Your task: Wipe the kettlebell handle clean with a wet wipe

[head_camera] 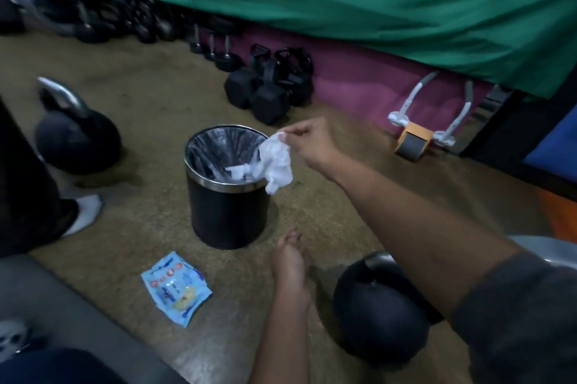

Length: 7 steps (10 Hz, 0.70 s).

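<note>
The right hand [307, 141] pinches the crumpled white wet wipe [276, 165] over the 3 o'clock rim of the black lined bin [226, 193]. Judged best: shift toward 9 o'clock, then release. The left hand [288, 262] hangs relaxed beside the black kettlebell [374, 312] at 5 o'clock.

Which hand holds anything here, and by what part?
The right hand pinches the crumpled wet wipe by its top edge beside the bin. The left hand holds nothing.
</note>
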Each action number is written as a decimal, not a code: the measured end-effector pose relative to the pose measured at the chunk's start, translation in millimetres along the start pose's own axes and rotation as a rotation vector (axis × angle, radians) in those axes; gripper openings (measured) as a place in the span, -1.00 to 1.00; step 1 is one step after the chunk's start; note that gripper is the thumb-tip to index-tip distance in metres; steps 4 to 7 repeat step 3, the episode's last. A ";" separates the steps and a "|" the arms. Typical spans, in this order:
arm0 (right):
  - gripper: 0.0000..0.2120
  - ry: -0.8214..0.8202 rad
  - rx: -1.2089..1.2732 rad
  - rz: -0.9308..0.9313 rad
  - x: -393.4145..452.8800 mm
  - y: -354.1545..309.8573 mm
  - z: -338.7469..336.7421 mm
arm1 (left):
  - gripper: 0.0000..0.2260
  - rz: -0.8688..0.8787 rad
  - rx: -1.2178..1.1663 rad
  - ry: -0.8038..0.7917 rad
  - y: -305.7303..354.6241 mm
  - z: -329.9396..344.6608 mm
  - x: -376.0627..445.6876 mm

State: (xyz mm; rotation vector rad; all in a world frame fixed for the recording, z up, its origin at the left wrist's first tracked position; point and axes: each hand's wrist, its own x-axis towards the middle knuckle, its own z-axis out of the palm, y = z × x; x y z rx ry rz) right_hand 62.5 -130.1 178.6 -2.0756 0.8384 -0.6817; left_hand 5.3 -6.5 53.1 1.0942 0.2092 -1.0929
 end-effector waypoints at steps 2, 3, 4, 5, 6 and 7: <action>-0.87 -0.022 0.099 0.151 39.6 -4.3 48.4 | -0.63 -0.011 -0.085 0.049 -2.1 -27.5 3.7; -0.66 -0.113 0.021 0.230 39.0 4.9 48.9 | -0.63 0.056 -0.007 0.066 -3.3 -28.6 2.4; -0.66 -0.113 0.021 0.230 39.0 4.9 48.9 | -0.63 0.056 -0.007 0.066 -3.3 -28.6 2.4; -0.66 -0.113 0.021 0.230 39.0 4.9 48.9 | -0.63 0.056 -0.007 0.066 -3.3 -28.6 2.4; -0.66 -0.113 0.021 0.230 39.0 4.9 48.9 | -0.63 0.056 -0.007 0.066 -3.3 -28.6 2.4; -0.66 -0.113 0.021 0.230 39.0 4.9 48.9 | -0.63 0.056 -0.007 0.066 -3.3 -28.6 2.4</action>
